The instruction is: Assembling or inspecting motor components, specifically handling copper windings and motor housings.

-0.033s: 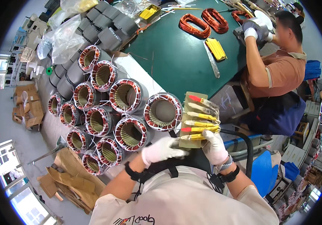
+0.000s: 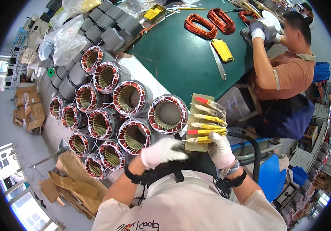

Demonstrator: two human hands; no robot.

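Observation:
My right hand [image 2: 221, 152], in a white glove, grips the lower right edge of a flat tan board [image 2: 189, 146]. Across this board lie several bundled leads [image 2: 208, 126] in yellow and pale sleeving, two with red tips. My left hand [image 2: 165, 153], gloved too, hovers left of the board with fingers stretched out and nothing in them; the fingertips are slightly blurred. Just beyond it stand several motor stators [image 2: 133, 135] with red copper windings laced in white cord. The nearest one to the board is a large stator [image 2: 168, 94].
A green table [image 2: 165, 50] carries copper coils [image 2: 200, 26], yellow strips [image 2: 222, 51] and a metal ruler [image 2: 217, 63]. At the right, a co-worker [image 2: 288, 73] in a brown shirt handles a stator. Cardboard [image 2: 74, 181] lies lower left; a black hose [image 2: 256, 154] curves beside my right hand.
My left hand has drawn back slightly to the left, away from the board. The right hand and the board have hardly moved.

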